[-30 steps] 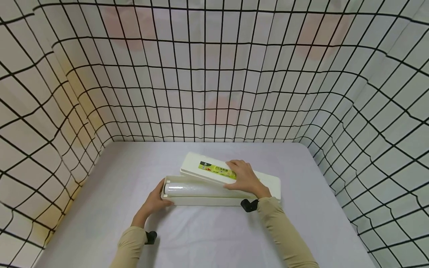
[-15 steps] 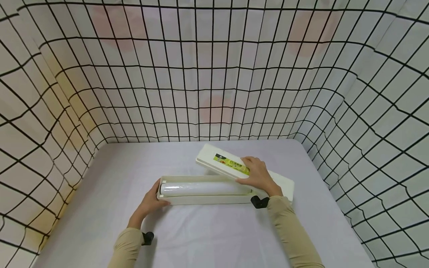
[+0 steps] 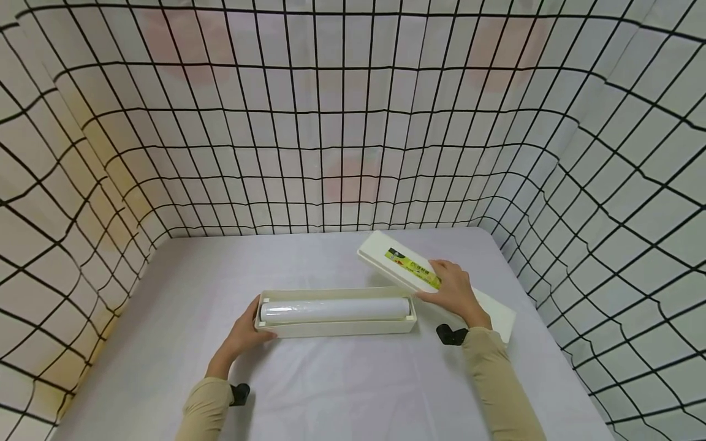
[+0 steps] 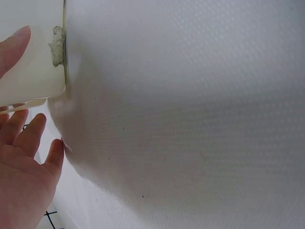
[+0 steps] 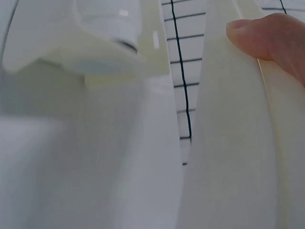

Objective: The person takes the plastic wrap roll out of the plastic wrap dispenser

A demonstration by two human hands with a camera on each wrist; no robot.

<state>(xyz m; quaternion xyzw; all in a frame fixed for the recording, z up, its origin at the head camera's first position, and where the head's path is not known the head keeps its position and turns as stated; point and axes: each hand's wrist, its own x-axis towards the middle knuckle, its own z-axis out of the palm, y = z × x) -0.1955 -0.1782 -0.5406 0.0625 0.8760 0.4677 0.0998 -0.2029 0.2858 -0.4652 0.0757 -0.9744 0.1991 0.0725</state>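
Note:
A long white cling film box (image 3: 344,329) stands lidless on the table, with a white roll of cling film (image 3: 335,310) lying lengthwise in it. My left hand (image 3: 245,331) grips the box's left end; in the left wrist view the thumb (image 4: 13,47) lies on the box's wall and the fingers are at its end. My right hand (image 3: 453,293) holds the box's white lid (image 3: 380,249), which bears a yellow-green label (image 3: 410,267). The lid slants to the right of the box, and in the right wrist view the thumb (image 5: 252,36) presses its side near the edge.
A white cloth covers the table (image 3: 342,386). Black wire mesh (image 3: 342,131) rises at the back and both sides, with pale sheeting behind it. A black wrist camera (image 3: 451,335) sits by the right sleeve, another (image 3: 239,394) by the left.
My right hand has drawn the lid off to the right and turned it more steeply, uncovering the whole roll. My left hand keeps its grip on the box's left end.

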